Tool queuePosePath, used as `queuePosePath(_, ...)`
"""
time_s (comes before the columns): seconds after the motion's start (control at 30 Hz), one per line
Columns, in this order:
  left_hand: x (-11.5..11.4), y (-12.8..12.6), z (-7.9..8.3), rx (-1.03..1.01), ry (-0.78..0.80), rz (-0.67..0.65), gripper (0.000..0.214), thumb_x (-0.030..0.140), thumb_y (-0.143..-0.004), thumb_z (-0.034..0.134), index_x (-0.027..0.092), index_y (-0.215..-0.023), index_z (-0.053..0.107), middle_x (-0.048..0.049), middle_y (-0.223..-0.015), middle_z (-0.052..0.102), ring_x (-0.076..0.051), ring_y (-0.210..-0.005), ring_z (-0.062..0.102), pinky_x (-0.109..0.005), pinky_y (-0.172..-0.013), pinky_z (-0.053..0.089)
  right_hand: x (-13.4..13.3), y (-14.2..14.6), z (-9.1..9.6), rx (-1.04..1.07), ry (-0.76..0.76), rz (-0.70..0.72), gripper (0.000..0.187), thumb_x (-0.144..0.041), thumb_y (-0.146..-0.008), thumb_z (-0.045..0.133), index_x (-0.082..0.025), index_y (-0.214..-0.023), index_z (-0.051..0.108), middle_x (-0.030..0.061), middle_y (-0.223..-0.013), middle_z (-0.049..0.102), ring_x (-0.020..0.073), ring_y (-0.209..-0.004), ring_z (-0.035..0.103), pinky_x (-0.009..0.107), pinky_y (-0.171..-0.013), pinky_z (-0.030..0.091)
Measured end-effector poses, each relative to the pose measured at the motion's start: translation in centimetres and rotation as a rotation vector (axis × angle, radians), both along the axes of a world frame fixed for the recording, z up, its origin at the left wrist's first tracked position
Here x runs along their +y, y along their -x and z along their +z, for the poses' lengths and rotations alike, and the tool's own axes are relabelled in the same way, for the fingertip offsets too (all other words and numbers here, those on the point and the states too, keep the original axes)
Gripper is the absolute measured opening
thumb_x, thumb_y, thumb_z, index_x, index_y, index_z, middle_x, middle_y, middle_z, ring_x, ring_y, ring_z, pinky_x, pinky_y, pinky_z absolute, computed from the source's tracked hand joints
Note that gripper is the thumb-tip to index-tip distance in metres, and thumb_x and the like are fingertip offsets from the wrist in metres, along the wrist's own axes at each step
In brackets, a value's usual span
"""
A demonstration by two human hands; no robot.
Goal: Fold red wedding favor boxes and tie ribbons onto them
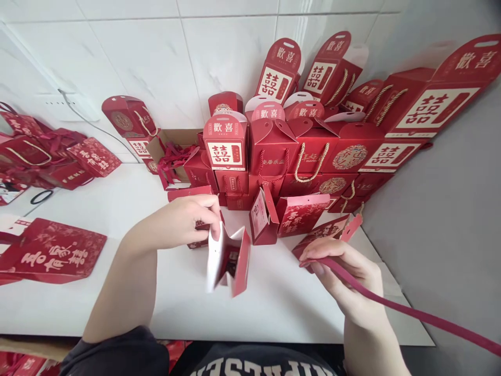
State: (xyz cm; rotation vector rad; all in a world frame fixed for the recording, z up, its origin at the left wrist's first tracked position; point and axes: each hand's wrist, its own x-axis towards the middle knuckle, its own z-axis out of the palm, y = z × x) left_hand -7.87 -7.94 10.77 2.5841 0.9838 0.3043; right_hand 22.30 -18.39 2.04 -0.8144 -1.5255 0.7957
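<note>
My left hand (188, 219) is closed on the top edge of a small open red gift box (229, 261) with a white inside, held just above the white table (117, 209). My right hand (348, 277) is closed in a pinch on a dark red ribbon (415, 313) that trails away to the lower right. The two hands are apart, the box between them and nearer the left one.
Stacks of assembled red gift boxes (305, 146) with rope handles fill the back and right along the tiled wall. Flat red bags (50, 250) lie at the left. A cardboard box holding red ribbons (172, 156) stands behind. A grey wall is at the right.
</note>
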Motion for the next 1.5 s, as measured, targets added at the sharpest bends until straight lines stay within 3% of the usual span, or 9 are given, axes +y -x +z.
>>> queuePosePath(0.07,0.3,0.0,-0.2,0.058,0.08,0.015,0.013,0.028,-0.084,0.066,0.023,-0.074,0.072,-0.0012,-0.088,0.064,-0.014,-0.078,0.061,-0.021,-0.063,0.047,0.0,0.3,0.2,-0.054,0.019,0.002,0.018,-0.007,-0.089,0.058,-0.021,-0.098,0.064,0.004,-0.085,0.067,0.0159,-0.077,0.065,0.027,-0.064,0.053)
queuePosePath(0.23,0.1,-0.4,-1.1,0.088,0.111,0.029,0.023,0.042,-0.084,0.065,0.02,-0.079,0.068,-0.0057,-0.122,0.06,-0.02,-0.098,0.06,-0.026,-0.074,0.048,0.0,1.0,0.2,-0.146,0.024,0.031,0.02,-0.006,-0.089,0.057,-0.022,-0.098,0.063,0.0025,-0.087,0.068,0.0149,-0.079,0.065,0.027,-0.068,0.053)
queuePosePath(0.4,-0.6,-0.9,-2.2,0.178,0.131,0.043,0.027,0.045,-0.083,0.065,0.019,-0.077,0.06,-0.0016,-0.083,0.063,-0.015,-0.068,0.055,-0.025,-0.058,0.039,0.2,1.7,-0.9,-0.217,0.052,0.055,0.025,-0.006,-0.088,0.057,-0.025,-0.101,0.064,0.0011,-0.091,0.068,0.0156,-0.085,0.064,0.028,-0.074,0.053)
queuePosePath(0.63,-1.2,-1.0,-3.9,-0.148,-0.007,0.249,0.015,0.033,-0.086,0.063,0.019,-0.089,0.059,-0.0003,-0.087,0.062,-0.012,-0.069,0.054,-0.022,-0.059,0.041,1.9,3.3,-1.3,-0.385,-0.219,0.118,0.024,-0.008,-0.088,0.054,-0.023,-0.106,0.06,0.0011,-0.094,0.071,0.0156,-0.085,0.065,0.05,-0.113,0.035)
queuePosePath(0.8,-0.8,-0.5,-7.1,-0.357,-0.065,0.172,0.044,0.03,-0.089,0.064,0.024,-0.132,0.055,-0.0028,-0.087,0.062,-0.013,-0.072,0.056,-0.022,-0.06,0.046,3.4,4.6,-1.7,-0.631,-0.45,0.113,0.026,-0.009,-0.089,0.05,-0.021,-0.11,0.06,0.0027,-0.096,0.071,0.0165,-0.09,0.066,0.054,-0.115,0.034)
queuePosePath(0.97,-0.9,0.7,-8.4,-0.378,-0.086,0.077,0.029,0.028,-0.09,0.063,0.025,-0.119,0.07,-0.0031,-0.079,0.061,-0.013,-0.069,0.054,-0.023,-0.06,0.047,4.5,5.1,-1.9,-0.719,-0.628,0.037,0.029,-0.008,-0.09,0.052,-0.019,-0.115,0.062,0.005,-0.099,0.073,0.019,-0.096,0.068,0.06,-0.118,0.03)
queuePosePath(1.17,-1.0,0.6,-9.0,-0.404,-0.049,0.099,0.031,0.03,-0.087,0.067,0.022,-0.117,0.071,-0.0055,-0.084,0.068,-0.015,-0.074,0.061,-0.026,-0.067,0.053,4.9,6.1,-2.5,-0.47,-0.549,-0.101,0.036,-0.004,-0.085,0.059,-0.021,-0.117,0.06,0.0072,-0.104,0.075,0.0225,-0.104,0.068,0.039,-0.086,0.058)
queuePosePath(1.33,-1.5,-0.6,-10.0,-0.514,-0.045,0.142,0.02,0.022,-0.09,0.062,0.02,-0.105,0.075,-0.0076,-0.097,0.073,-0.018,-0.088,0.068,-0.028,-0.077,0.056,3.8,7.8,-3.2,-0.258,-0.328,-0.042,0.028,-0.004,-0.089,0.053,-0.022,-0.108,0.06,0.0062,-0.099,0.075,0.0172,-0.093,0.072,0.028,-0.076,0.06)
queuePosePath(1.5,-2.3,-1.0,-10.3,-0.515,-0.004,0.154,0.019,0.017,-0.09,0.06,0.019,-0.105,0.072,-0.0035,-0.09,0.075,-0.014,-0.075,0.069,-0.022,-0.067,0.054,3.7,8.8,-4.0,-0.25,-0.21,-0.073,0.019,-0.01,-0.091,0.053,-0.022,-0.103,0.061,0.0047,-0.095,0.073,0.0158,-0.085,0.071,0.026,-0.075,0.06)
